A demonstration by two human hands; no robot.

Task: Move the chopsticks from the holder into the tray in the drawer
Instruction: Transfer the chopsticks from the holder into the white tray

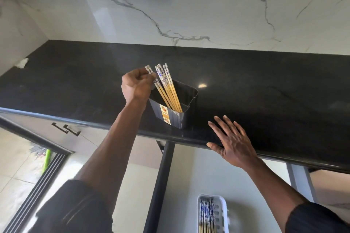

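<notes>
Chopsticks (206,213) already fill the drawer's tray (223,212); left hand (136,84) pinches more chopsticks (166,89) in the holder (176,117), right hand (232,143) flat, open on the counter (265,89)

The holder (173,108) bears an orange-and-white label (165,113), its print too blurred to read.

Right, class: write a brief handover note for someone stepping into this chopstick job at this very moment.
Left hand: fingers closed on chopstick tops at the holder.
Right hand: open, flat on the counter edge, holding nothing.
Done: several chopsticks already lie in the white tray in the open drawer below.
Left: a bunch of chopsticks stands in the holder; lift them out and lay them in the tray.
</notes>
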